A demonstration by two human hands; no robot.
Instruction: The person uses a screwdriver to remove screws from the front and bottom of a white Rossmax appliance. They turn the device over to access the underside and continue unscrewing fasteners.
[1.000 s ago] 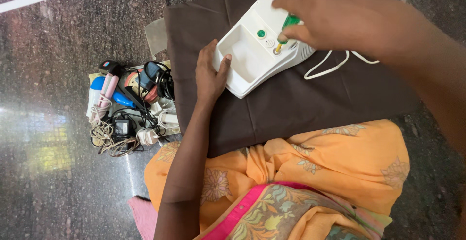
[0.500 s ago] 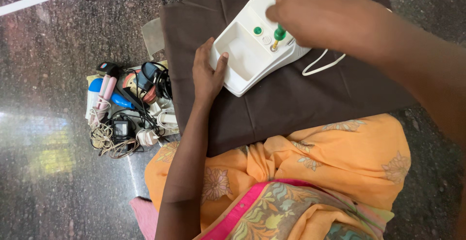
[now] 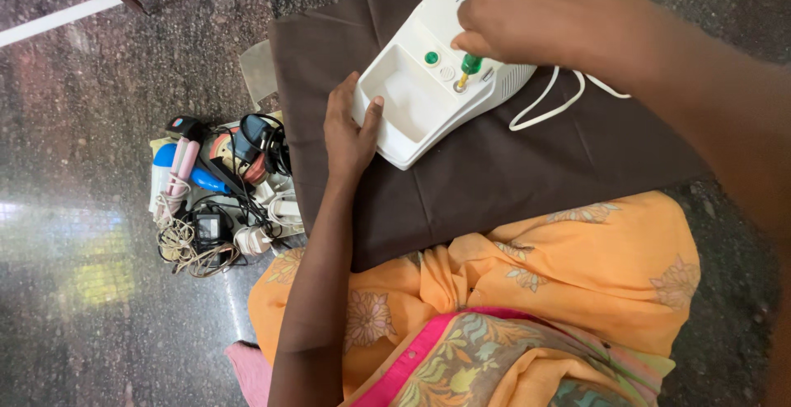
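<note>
Green-handled screwdriver [image 3: 466, 69] stands nearly upright, tip down on white device [image 3: 428, 86].

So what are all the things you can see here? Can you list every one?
white machine: one, white with a green button, on the brown cloth
screwdriver: one, green handle, tip down on the machine
brown cloth: one, dark brown, spread on the floor
white cord: one, white, looped on the cloth beside the machine
pile of gadgets and cables: one heap, mixed black, blue, pink and white, on the floor left of the cloth
floor: dark speckled stone
orange garment: orange with flowers, over the lap
left hand: resting on the machine's edge
right hand: grip closed on the screwdriver
</note>
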